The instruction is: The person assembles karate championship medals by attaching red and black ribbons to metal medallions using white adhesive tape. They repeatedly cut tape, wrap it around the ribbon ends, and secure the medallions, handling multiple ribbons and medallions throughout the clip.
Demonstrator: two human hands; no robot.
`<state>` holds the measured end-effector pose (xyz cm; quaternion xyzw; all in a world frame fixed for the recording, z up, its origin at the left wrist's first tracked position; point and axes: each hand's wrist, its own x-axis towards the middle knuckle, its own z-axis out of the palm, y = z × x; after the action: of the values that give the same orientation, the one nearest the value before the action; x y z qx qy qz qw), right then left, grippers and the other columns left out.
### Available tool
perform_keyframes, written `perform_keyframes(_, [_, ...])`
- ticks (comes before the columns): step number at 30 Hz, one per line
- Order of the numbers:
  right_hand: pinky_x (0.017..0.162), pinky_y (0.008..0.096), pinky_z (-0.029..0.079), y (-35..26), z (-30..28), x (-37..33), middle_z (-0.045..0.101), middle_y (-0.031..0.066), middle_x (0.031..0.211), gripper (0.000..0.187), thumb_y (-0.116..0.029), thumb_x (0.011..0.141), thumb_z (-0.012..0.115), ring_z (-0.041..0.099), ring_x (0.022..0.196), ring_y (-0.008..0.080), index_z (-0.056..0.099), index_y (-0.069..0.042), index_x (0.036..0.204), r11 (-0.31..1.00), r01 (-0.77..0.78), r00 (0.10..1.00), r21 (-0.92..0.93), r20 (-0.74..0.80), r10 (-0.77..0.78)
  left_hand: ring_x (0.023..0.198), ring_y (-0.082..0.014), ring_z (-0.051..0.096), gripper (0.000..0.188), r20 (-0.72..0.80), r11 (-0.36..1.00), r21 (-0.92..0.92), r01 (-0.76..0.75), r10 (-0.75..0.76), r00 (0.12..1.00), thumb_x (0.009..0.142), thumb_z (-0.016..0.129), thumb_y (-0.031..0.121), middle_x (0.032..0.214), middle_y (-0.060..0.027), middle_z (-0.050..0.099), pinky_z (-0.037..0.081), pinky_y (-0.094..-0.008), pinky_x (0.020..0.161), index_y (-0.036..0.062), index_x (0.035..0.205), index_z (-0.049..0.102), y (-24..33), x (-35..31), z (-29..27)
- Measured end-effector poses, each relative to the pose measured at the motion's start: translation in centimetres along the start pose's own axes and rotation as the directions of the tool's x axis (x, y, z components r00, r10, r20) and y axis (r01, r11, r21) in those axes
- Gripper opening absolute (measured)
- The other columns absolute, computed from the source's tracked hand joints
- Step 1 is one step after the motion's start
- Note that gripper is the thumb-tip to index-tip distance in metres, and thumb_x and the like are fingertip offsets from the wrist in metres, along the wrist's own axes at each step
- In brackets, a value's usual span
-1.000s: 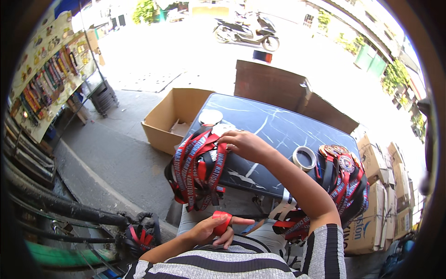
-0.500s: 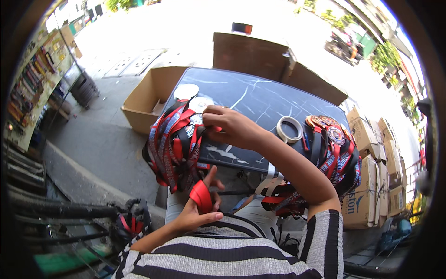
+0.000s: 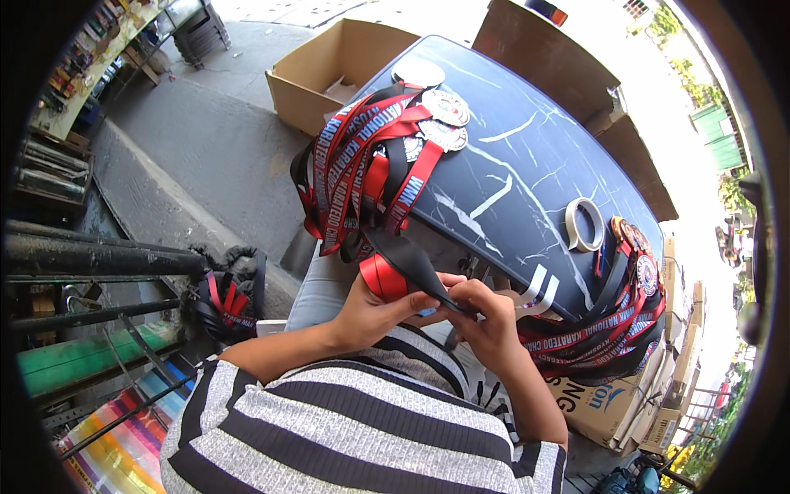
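Observation:
My left hand [image 3: 368, 314] is closed on a medal ribbon [image 3: 407, 262], red where it wraps round the fingers and black where it stretches across to my right hand [image 3: 487, 321]. The fingers of my right hand pinch the black length close to the left fingertips. From the hands the ribbon runs up to a pile of red and black printed ribbons [image 3: 350, 169] hanging over the table's left edge. Silver-coloured medals [image 3: 445, 108] on that pile's ribbons lie on the dark marbled table [image 3: 527, 156].
At the table's right end are bronze-coloured medals [image 3: 632, 236] with hanging ribbons [image 3: 605, 337] and a tape roll [image 3: 583, 224]. An open cardboard box [image 3: 309, 86] stands behind on the left; flattened cartons [image 3: 613, 403] lean at the right. Black railings [image 3: 107, 263] are at my left.
My right hand has come back from the medals at the table to meet my left hand, and the black ribbon now stretches between them. The view has shifted, too.

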<state>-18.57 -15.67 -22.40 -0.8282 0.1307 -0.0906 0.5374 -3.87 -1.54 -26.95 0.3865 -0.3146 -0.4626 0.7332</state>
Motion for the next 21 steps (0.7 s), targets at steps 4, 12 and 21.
perform_keyframes(4, [0.070,0.0312,0.056,4.4,2.3,-1.1,0.071,0.0118,0.097,0.040,0.008,0.085,0.064,0.073,0.080,0.0221,0.059,-0.003,0.122,0.996,-0.079,0.996,0.050,-0.034,0.081,0.109,-0.0213,0.067,0.021,0.002,0.993,0.072,-0.097,0.098,0.995,0.093,0.067,0.002,0.113,-0.0144,0.070,0.054,-0.0330,0.093,-0.0019,0.114,0.063,-0.4,0.0,-0.4])
perform_keyframes(12, [0.073,0.0390,0.054,10.9,5.4,-1.3,0.071,0.0179,0.090,0.026,-0.008,0.096,0.051,0.072,0.086,0.0292,0.061,-0.003,0.119,0.924,-0.371,0.909,-0.088,0.166,0.381,0.103,-0.0214,0.070,0.017,0.025,0.998,-0.045,0.034,-0.033,0.999,0.091,0.067,-0.004,0.104,-0.0171,0.071,0.057,-0.0302,0.088,-0.0042,0.106,0.060,0.2,-0.4,-0.5])
perform_keyframes(21, [0.082,0.0382,0.052,16.9,7.7,-1.0,0.071,0.0219,0.101,0.023,-0.012,0.090,0.062,0.070,0.096,0.0347,0.068,-0.001,0.110,0.910,-0.414,0.868,-0.014,0.294,0.399,0.103,-0.0222,0.070,0.013,-0.048,0.998,0.009,0.060,-0.060,0.997,0.094,0.062,-0.003,0.104,-0.0148,0.071,0.056,-0.0307,0.090,-0.0046,0.107,0.063,0.0,-0.2,-0.7])
